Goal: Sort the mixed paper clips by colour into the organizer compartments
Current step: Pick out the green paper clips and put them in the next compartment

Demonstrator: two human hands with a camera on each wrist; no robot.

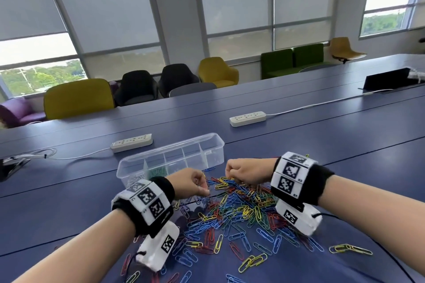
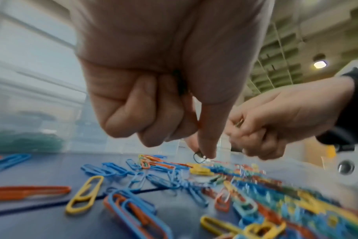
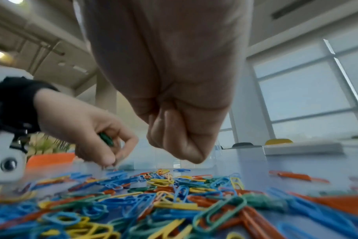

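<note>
A heap of mixed paper clips [image 1: 236, 211] in blue, red, yellow and green lies on the blue table in front of me. Behind it stands the clear organizer [image 1: 216, 145], with green clips [image 1: 158, 170] in its second compartment from the left. At the heap's far left edge, my left hand [image 1: 205, 190] holds green clips [image 3: 105, 139] in its curled fingers. Its thumb and forefinger pinch a dark clip [image 2: 198, 157] just above the table. My right hand [image 1: 230, 173] is curled into a fist over the heap's far edge, with a clip [image 2: 240, 123] caught between its fingers.
Two white power strips [image 1: 131, 142] [image 1: 248, 118] with cables lie behind the organizer. A black box [image 1: 386, 79] sits at the far right. Stray clips [image 1: 349, 249] reach toward the near edge. Chairs line the table's far side.
</note>
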